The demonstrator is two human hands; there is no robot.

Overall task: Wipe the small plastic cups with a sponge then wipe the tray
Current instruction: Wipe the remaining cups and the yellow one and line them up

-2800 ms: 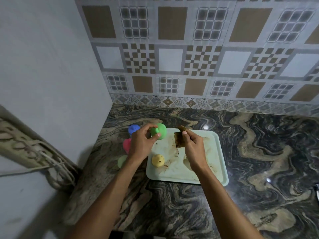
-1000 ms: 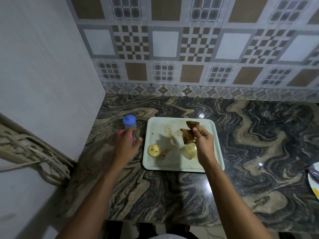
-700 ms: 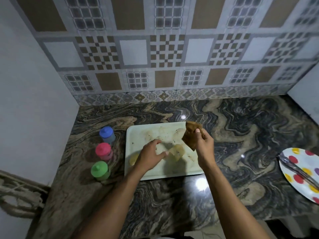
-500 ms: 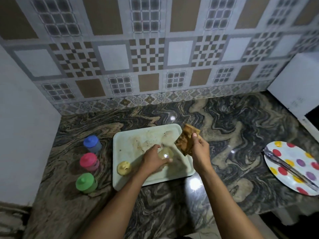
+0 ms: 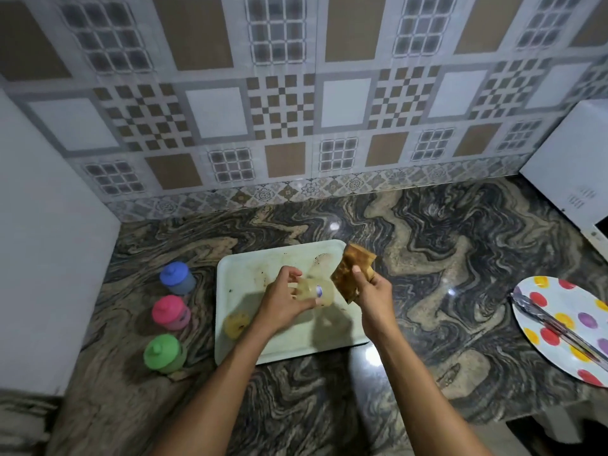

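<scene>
Clear cup (image 5: 314,291), now lifted, sits in left hand (image 5: 283,302) beside sponge (image 5: 353,268).

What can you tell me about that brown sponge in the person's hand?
The sponge is a flat, brownish pad with darker stains, soft-looking. The right hand pinches its lower part, thumb on the near face, holding it tilted on edge above the far right corner of the tray, close beside the clear cup; contact is unclear.

Glossy marble-look counter (image 5: 427,291), smooth plastic tray (image 5: 243,268), translucent plastic cup (image 5: 316,292), rough sponge (image 5: 352,268).
</scene>
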